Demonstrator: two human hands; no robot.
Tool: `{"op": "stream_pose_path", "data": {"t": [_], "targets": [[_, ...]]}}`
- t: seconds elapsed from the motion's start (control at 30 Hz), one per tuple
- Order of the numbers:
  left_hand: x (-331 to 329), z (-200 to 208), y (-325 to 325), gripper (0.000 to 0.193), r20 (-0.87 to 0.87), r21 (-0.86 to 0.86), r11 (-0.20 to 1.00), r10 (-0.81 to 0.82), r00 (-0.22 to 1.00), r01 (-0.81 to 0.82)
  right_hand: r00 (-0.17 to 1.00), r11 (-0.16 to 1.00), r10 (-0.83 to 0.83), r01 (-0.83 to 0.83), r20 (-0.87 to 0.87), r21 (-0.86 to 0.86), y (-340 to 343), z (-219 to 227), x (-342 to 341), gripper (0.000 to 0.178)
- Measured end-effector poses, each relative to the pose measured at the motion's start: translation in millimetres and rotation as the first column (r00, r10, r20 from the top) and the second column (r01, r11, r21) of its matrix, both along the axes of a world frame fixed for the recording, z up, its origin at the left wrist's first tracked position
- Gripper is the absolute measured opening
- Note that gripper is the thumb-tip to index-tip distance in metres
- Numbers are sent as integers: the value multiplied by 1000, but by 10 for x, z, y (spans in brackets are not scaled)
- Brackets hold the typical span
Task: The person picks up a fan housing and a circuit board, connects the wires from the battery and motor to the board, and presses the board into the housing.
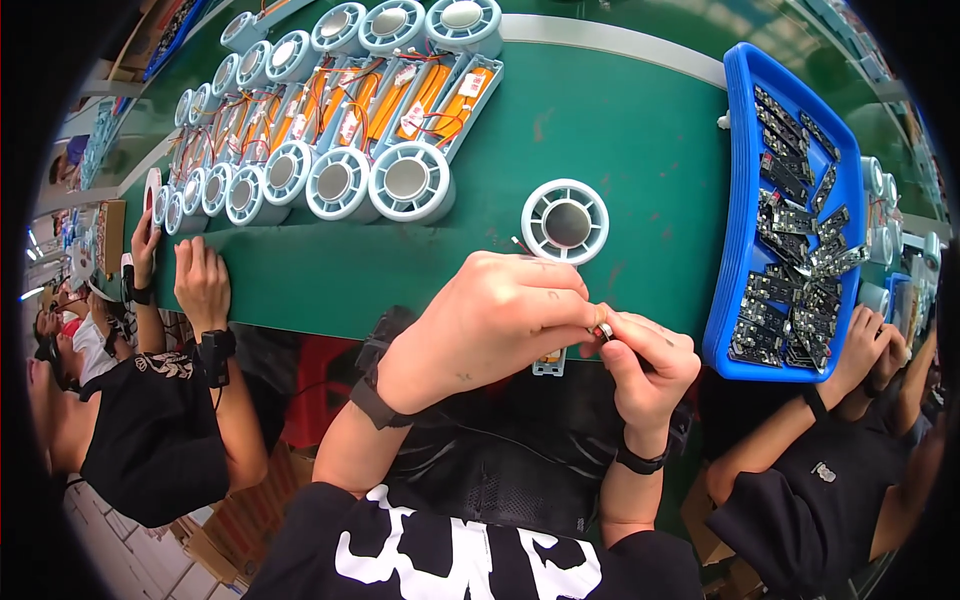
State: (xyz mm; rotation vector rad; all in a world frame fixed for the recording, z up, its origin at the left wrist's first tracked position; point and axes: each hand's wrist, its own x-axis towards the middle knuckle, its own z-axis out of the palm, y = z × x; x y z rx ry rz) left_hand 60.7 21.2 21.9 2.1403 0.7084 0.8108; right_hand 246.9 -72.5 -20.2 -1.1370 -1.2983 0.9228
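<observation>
A light-blue fan-like housing point(532, 222), with a spoked round head and grey centre disc, lies on the green table in front of me. My left hand point(500, 310) passes over its handle, hiding most of it. Fingertips of my left hand meet those of my right hand point(652, 368) in a pinch just right of the handle. Between them shows a small white-and-dark part point(604, 331), mostly covered by fingers. Below the hands, the handle's lower end point(548, 368) pokes out at the table edge. A short wire end sticks out left of the round head.
Rows of similar housings point(412, 182) with orange batteries and red wires stand at the left. Stacked blue trays point(738, 200) at the right hold many dark circuit boards point(785, 300). Co-workers sit on both sides; one's hand point(203, 285) rests at the table edge.
</observation>
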Motion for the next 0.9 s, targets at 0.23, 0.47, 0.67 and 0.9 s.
{"op": "stream_pose_path", "data": {"t": [0.23, 0.47, 0.67, 0.9], "targets": [[-25, -15, 65, 10, -17, -30, 998, -55, 998, 55, 997, 991, 21, -30, 69, 133, 35, -57, 21, 25], [5, -66, 74, 11, 2, 93, 992, -82, 997, 82, 997, 991, 27, -35, 66, 131, 23, -72, 42, 24], [-132, 31, -259, 18, 3, 21, 950, 313, 950, -313, 978, 994, -45, 24, -205, -104, -21, -8, -46, 27], [-58, -17, -305, 25, -240, -249, 806, 485, 841, -536, 854, 975, -194, 113, -483, -192, 112, -3, -119, 29]]}}
